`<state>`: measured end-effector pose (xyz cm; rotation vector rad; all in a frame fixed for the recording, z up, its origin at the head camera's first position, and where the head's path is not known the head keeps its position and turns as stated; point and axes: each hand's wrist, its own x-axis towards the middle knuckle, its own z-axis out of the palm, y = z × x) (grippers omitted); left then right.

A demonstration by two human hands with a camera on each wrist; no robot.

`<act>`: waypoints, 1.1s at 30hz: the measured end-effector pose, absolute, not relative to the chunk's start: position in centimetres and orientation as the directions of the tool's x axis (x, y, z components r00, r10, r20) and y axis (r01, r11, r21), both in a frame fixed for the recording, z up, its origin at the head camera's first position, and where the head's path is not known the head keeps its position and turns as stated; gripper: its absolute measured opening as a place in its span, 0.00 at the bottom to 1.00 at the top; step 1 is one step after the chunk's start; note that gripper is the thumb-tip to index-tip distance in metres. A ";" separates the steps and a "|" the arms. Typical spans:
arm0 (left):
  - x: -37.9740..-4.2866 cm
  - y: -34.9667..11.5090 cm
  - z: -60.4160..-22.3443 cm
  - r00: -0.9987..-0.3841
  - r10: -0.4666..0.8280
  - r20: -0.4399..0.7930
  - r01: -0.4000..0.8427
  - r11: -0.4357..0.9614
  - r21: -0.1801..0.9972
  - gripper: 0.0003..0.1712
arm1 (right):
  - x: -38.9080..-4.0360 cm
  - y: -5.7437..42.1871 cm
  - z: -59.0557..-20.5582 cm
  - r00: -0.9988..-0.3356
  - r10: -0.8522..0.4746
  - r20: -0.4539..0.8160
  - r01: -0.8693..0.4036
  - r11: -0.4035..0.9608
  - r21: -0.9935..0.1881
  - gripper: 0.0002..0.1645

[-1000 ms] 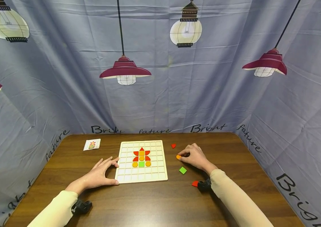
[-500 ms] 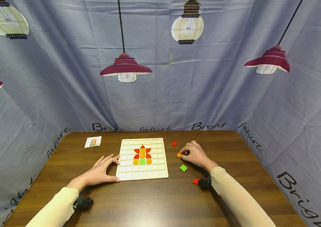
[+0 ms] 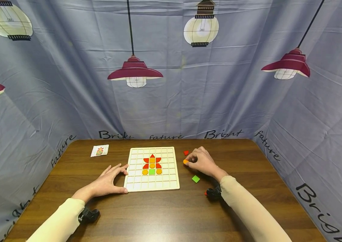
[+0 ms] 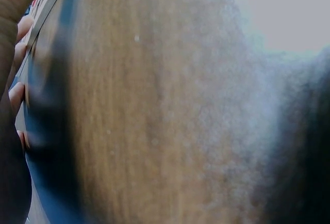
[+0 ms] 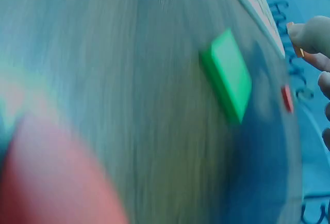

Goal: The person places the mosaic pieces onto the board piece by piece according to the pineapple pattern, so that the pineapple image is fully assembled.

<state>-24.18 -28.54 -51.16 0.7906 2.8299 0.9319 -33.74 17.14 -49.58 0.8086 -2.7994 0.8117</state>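
My right hand (image 3: 202, 162) pinches an orange round tile (image 3: 185, 162) between thumb and fingertip, right of the board; the right wrist view catches that orange tile (image 5: 295, 39) edge-on, lifted above the table. My left hand (image 3: 105, 183) rests at the left side of a cream gridded board (image 3: 168, 181), thumb by its near corner and fingertips at its edge. On the board sits a figure of tiles: a red triangle (image 3: 152, 156) on top, red petal-shaped tiles (image 3: 158, 160), an orange square (image 3: 152, 160), orange rounds (image 3: 145, 172) and a green square (image 3: 152, 171).
Loose tiles lie right of the board: a red one (image 3: 186, 153) beyond my right hand, a green square (image 3: 196, 178) nearer, and another red one (image 3: 205, 193) mostly behind the wrist camera (image 3: 214, 193). A printed pattern card (image 3: 99, 150) lies back left. Curtains surround the wooden table (image 3: 153, 218).
My right hand has carried the orange round tile a little left, toward the board. The left hand stays at the board's edge. The head view has shifted slightly.
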 end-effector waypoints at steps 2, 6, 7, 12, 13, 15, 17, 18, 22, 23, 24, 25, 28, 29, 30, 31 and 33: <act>-24.1 -28.5 -51.1 -0.867 0.488 0.102 0.453 0.685 0.571 0.36 | -33.6 16.2 -49.3 -0.842 -0.478 0.252 -0.538 0.698 -0.473 0.05; -24.1 -28.5 -51.0 -0.868 0.486 0.096 0.449 0.690 0.568 0.35 | -33.2 14.0 -49.1 -0.813 -0.522 0.258 -0.578 0.672 -0.462 0.06; -24.1 -28.5 -51.0 -0.869 0.486 0.095 0.448 0.690 0.569 0.35 | -33.1 13.4 -49.1 -0.806 -0.533 0.258 -0.588 0.669 -0.455 0.07; -23.9 -28.4 -50.9 -0.868 0.487 0.095 0.446 0.683 0.579 0.35 | -32.1 10.5 -49.0 -0.763 -0.593 0.255 -0.637 0.628 -0.447 0.08; -23.9 -28.4 -50.9 -0.868 0.488 0.095 0.447 0.682 0.579 0.35 | -31.9 10.0 -49.0 -0.755 -0.603 0.258 -0.647 0.619 -0.446 0.08; -23.9 -28.4 -50.9 -0.868 0.488 0.095 0.447 0.683 0.578 0.35 | -31.6 9.0 -49.1 -0.738 -0.621 0.265 -0.665 0.602 -0.442 0.09; -24.0 -28.4 -50.8 -0.868 0.487 0.095 0.447 0.685 0.575 0.35 | -31.3 8.2 -49.2 -0.722 -0.633 0.278 -0.683 0.591 -0.429 0.09; -24.0 -28.4 -50.8 -0.868 0.487 0.095 0.447 0.685 0.575 0.36 | -31.2 7.8 -49.3 -0.714 -0.639 0.285 -0.693 0.588 -0.418 0.09; -24.0 -28.3 -50.8 -0.869 0.487 0.093 0.447 0.687 0.573 0.36 | -30.9 6.7 -49.7 -0.697 -0.654 0.293 -0.712 0.583 -0.391 0.10; -24.0 -28.3 -50.8 -0.869 0.487 0.093 0.447 0.688 0.572 0.36 | -30.8 6.5 -49.8 -0.693 -0.659 0.294 -0.716 0.580 -0.387 0.09; -24.0 -28.3 -50.8 -0.869 0.486 0.092 0.446 0.689 0.572 0.36 | -30.7 6.2 -49.9 -0.687 -0.663 0.298 -0.722 0.576 -0.383 0.09; -24.0 -28.3 -50.8 -0.869 0.486 0.091 0.445 0.689 0.572 0.36 | -30.6 6.1 -49.9 -0.683 -0.666 0.300 -0.726 0.571 -0.383 0.09; -24.0 -28.3 -50.9 -0.870 0.485 0.089 0.443 0.691 0.571 0.36 | -30.4 5.5 -50.2 -0.658 -0.681 0.323 -0.750 0.555 -0.359 0.09; -24.0 -28.3 -50.9 -0.870 0.485 0.089 0.443 0.690 0.572 0.36 | -30.4 5.4 -50.3 -0.648 -0.687 0.329 -0.759 0.550 -0.348 0.09; -24.0 -28.3 -50.9 -0.870 0.485 0.088 0.442 0.690 0.573 0.36 | -30.3 5.2 -50.4 -0.642 -0.692 0.331 -0.765 0.547 -0.340 0.09; -24.0 -28.3 -50.9 -0.870 0.485 0.087 0.442 0.690 0.573 0.36 | -30.3 5.1 -50.4 -0.637 -0.695 0.332 -0.769 0.545 -0.334 0.09; -24.0 -28.3 -50.9 -0.870 0.485 0.087 0.442 0.690 0.573 0.36 | -30.2 4.9 -50.4 -0.633 -0.703 0.324 -0.773 0.547 -0.322 0.09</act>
